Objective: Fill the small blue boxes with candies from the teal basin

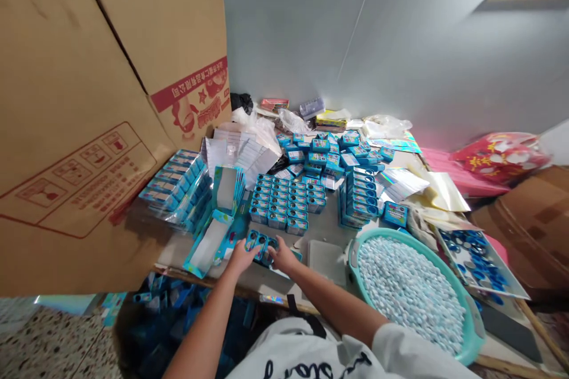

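"So, what have you got over there?"
"My left hand [241, 256] and right hand [283, 257], fingers partly curled, grip opposite ends of a short row of blue boxes [262, 241] near the desk's [323, 224] front."

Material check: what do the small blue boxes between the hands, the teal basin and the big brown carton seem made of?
Blue boxes: likely thin printed card, slightly glossy, judging by their straight edges. Teal basin: probably smooth moulded plastic, given its even colour and rounded rim. Brown carton: apparently matte cardboard, from its flat panels and red print.
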{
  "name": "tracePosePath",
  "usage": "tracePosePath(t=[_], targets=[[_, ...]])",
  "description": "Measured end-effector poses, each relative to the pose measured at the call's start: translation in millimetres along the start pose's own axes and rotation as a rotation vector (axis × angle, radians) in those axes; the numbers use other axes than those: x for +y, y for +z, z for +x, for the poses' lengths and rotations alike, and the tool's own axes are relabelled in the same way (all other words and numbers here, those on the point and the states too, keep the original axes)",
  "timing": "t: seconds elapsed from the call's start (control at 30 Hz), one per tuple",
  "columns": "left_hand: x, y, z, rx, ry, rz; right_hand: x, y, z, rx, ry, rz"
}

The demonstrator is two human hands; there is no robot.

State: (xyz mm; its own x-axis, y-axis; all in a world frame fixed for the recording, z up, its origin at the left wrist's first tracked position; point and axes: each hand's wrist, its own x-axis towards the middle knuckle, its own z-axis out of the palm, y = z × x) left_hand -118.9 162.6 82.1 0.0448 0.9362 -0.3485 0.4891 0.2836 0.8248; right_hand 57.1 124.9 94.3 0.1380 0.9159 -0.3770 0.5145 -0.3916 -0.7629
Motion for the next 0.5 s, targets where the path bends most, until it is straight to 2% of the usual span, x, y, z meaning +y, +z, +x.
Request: tracePosePath(t=[0.13, 0.2, 0.27, 0.33, 0.4, 0.5], targets=[[-7, 0.9, 0, 0.033, 0.023, 0.046, 10, -53, 19, 0.210, -0.097, -0.166], [-9, 1.9, -1, 0.049, 0.027, 0.058, 16, -74, 28, 0.257, -0.226, -0.526], [-9, 1.8, -2, 0.049, 0.034, 0.062, 21, -81, 32, 0.242, -0.292, -0.728], [-8, 1.0, -2, 0.037, 0.040, 0.063, 23, -78, 34, 0.256, -0.308, -0.769], [-8, 0.6, -2, 0.036, 0.040, 0.063, 23, -77, 36, 0.331, -0.297, -0.777], [-12, 2.2, -1, 0.057, 0.048, 0.080, 23, -97, 50, 0.359, -0.249, -0.846]])
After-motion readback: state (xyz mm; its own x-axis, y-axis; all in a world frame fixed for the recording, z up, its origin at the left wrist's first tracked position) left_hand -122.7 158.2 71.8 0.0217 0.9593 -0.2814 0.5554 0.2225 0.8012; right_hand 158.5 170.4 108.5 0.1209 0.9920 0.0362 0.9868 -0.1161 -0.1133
